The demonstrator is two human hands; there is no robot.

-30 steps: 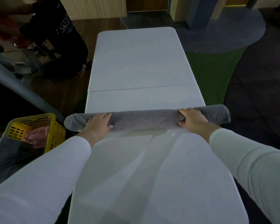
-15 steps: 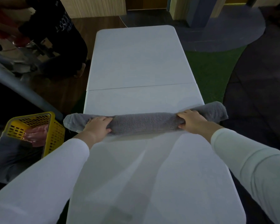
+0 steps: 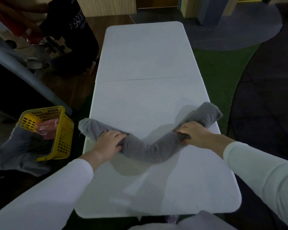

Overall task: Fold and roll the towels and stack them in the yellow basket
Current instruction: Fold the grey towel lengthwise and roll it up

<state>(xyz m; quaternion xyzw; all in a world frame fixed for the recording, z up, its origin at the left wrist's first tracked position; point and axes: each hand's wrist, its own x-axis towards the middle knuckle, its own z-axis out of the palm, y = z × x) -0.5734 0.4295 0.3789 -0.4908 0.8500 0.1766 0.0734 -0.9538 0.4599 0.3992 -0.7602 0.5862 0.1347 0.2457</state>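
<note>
Head view. One grey towel [image 3: 150, 150], fleecy and matt, is rolled into a single long sausage and bent into a shallow V: its middle sags toward the viewer, and both ends angle up and away. The roll lies across the near half of the one white table [image 3: 145, 63]. Its left end juts past the table's left edge and its right end reaches the right edge. A soft shadow falls on the tabletop beneath the sagging middle; whether that middle touches the surface cannot be told.

Two hands hold the roll, one on each limb of the V. The left hand [image 3: 109, 143] clasps it with fingers curled over the top, near the left end. The right hand [image 3: 194, 134] grasps it likewise, with the fingers wrapped round the roll short of the right end. Both arms wear white sleeves.

One yellow basket [image 3: 63, 130] with perforated walls stands tilted on the floor, left of the table and near the towel's left end. One pink item [image 3: 47, 127] lies inside it, and one grey cloth [image 3: 22, 150] is bunched against its near side. One other person in a dark shirt [image 3: 73, 30] stands at far left
</note>
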